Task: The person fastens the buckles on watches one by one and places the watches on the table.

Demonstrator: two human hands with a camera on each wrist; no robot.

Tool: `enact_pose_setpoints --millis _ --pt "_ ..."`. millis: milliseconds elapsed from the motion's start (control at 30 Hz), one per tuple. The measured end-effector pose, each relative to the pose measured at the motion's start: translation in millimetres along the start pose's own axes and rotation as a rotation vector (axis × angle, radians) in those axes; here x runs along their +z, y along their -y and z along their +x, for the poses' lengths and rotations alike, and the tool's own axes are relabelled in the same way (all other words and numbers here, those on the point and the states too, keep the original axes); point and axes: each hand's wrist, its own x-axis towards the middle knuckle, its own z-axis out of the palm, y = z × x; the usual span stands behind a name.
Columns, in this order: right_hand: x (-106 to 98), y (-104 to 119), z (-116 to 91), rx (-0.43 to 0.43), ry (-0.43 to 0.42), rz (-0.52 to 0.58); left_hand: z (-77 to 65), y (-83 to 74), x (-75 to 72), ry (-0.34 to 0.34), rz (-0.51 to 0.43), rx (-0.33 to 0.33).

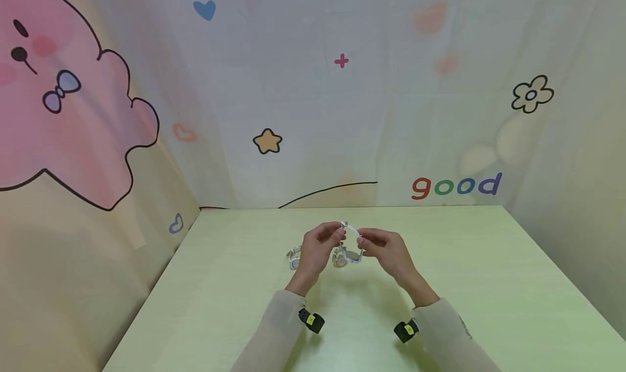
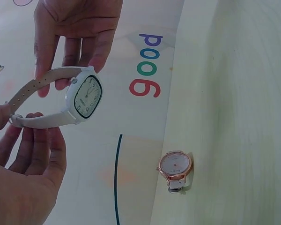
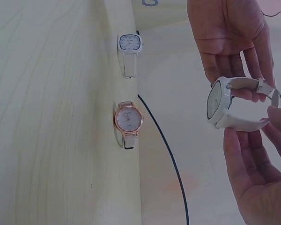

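Note:
A white wristwatch [image 1: 356, 259] with a rounded-square dial is held up above the table, its strap bent into a loop. My left hand [image 1: 314, 251] pinches the strap around the buckle end, where the strap's ends meet in the left wrist view. On the other side, my right hand [image 1: 391, 252] holds the strap between thumb and fingers. Behind the held watch, a rose-gold wristwatch [image 3: 129, 119] with a round dial lies on the table. Another white wristwatch [image 3: 130, 43] with a squarish dial rests farther left, partly hidden by my left hand in the head view.
The pale green-yellow table [image 1: 220, 307] meets a printed cloth backdrop [image 1: 313, 89] at its far edge. More cloth [image 1: 73, 263] hangs along the left side. Black wrist devices [image 1: 311, 320] are worn at both sleeves.

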Motion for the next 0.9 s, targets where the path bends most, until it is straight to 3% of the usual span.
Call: enact_pose_setpoints --millis 433,633,900 --pt "0.8 -2.1 2.8 -0.009 0.063 -0.064 1.2 -2.5 1.8 0.005 -0.007 -0.031" --pt "3.2 -7.6 3.8 -0.049 0.092 -0.094 0.2 -2.2 1.4 -0.002 -0.015 -0.006" --pt "3.2 -10.9 2.1 -0.094 0.038 -0.065 -1.9 0.0 3.0 -0.006 -0.007 -0.014"
